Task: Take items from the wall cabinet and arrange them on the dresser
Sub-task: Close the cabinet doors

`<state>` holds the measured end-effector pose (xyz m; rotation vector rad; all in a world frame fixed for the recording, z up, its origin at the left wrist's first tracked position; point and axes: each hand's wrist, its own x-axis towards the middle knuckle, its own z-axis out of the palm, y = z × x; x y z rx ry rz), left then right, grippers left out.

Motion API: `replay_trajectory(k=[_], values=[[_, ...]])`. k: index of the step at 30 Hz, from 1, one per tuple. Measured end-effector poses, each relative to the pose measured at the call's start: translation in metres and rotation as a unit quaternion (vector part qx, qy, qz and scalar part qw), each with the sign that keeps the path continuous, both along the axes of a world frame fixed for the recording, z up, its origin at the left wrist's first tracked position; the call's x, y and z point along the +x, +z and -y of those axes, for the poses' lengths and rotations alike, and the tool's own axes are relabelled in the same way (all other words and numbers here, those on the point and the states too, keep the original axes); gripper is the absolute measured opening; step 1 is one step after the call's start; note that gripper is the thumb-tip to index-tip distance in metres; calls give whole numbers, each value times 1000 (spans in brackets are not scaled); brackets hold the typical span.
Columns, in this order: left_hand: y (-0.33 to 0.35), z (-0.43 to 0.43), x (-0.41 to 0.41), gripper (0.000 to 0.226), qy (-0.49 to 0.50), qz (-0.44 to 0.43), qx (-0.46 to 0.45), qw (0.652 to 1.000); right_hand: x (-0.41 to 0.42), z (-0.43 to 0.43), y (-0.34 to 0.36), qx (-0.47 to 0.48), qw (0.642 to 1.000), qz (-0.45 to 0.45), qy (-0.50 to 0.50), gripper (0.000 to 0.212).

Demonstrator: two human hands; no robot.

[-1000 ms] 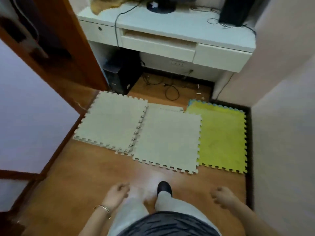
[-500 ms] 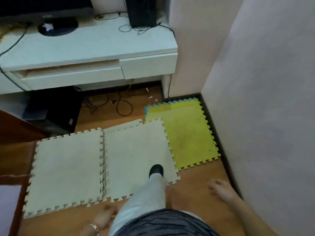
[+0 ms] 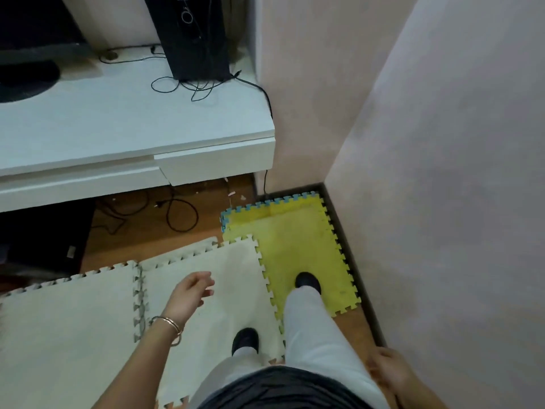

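Observation:
A white dresser (image 3: 124,125) with drawers fills the upper left, its top at about waist height ahead of me. My left hand (image 3: 191,293) swings forward over the pale floor mats, fingers relaxed and holding nothing; a bangle sits on its wrist. My right hand (image 3: 389,370) hangs low at my side by the wall, fingers loosely curled, holding nothing. No wall cabinet and no items from it are in view.
A black speaker (image 3: 196,36) with loose cables stands on the dresser's right end, a monitor base (image 3: 23,81) at its left. A black computer case (image 3: 44,234) sits under it. Pale mats (image 3: 73,320) and a yellow mat (image 3: 295,246) cover the floor. A wall (image 3: 442,202) closes the right side.
I have stepped forward onto the mats and turned right, so the dresser is nearer. My left hand swung forward into view; my right hand dropped back beside my hip.

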<state>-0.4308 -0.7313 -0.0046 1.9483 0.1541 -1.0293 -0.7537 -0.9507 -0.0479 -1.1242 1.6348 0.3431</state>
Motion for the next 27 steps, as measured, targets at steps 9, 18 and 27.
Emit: replay_trajectory(k=[9, 18, 27], values=[[-36, 29, -52, 28, 149, -176, 200, 952, 117, 193, 39, 11, 982, 7, 191, 28], [-6, 118, -42, 20, 218, -142, 112, 959, 263, 300, 72, -66, 956, 141, 250, 17], [-7, 121, 14, 20, 246, -151, 113, 951, 268, 282, 50, -1, 940, 40, 340, 26]])
